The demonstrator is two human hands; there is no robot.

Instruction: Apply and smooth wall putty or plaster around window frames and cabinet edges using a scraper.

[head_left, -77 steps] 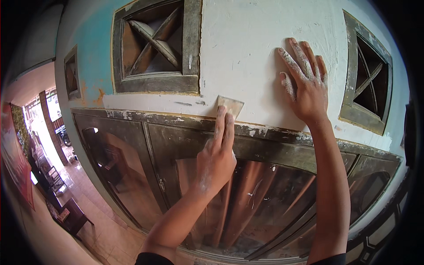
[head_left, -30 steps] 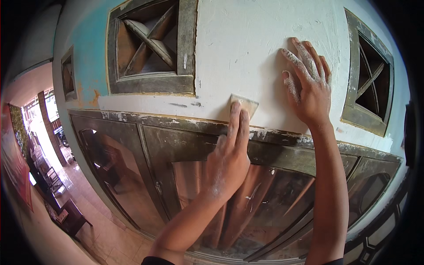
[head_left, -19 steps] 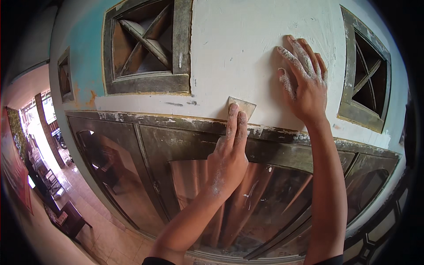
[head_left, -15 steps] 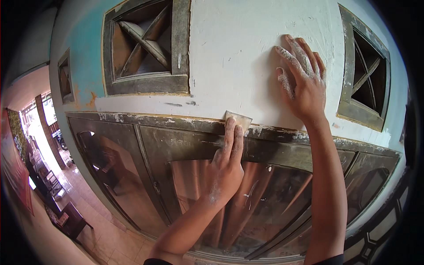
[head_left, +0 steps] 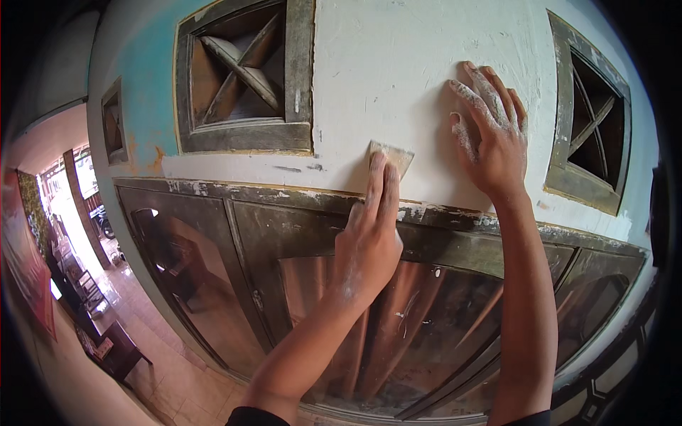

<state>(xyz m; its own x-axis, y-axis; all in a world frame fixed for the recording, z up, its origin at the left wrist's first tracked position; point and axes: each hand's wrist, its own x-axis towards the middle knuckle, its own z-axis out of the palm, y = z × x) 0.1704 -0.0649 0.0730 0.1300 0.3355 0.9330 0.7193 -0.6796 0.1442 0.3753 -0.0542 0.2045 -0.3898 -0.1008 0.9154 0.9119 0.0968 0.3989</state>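
My left hand (head_left: pixel 369 238) reaches up and presses a small tan piece of sandpaper (head_left: pixel 395 156) flat against the white plastered wall (head_left: pixel 398 64) with two extended fingers, just above the wooden frame's top rail (head_left: pixel 284 195). Further right and higher, my right hand (head_left: pixel 494 135) lies flat on the same wall, fingers spread and dusted with white powder, holding nothing.
A wooden vent with crossed slats (head_left: pixel 245 78) is set in the wall at upper left, another vent (head_left: pixel 593 121) at right. Below the wall run dark-framed glass panes (head_left: pixel 412 334). A tiled floor with a dark bench (head_left: pixel 114 348) lies far below on the left.
My left hand slid the sandpaper right along the wall's lower edge, dipped down half a second ago, and now sits slightly higher. My right hand stayed planted on the wall.
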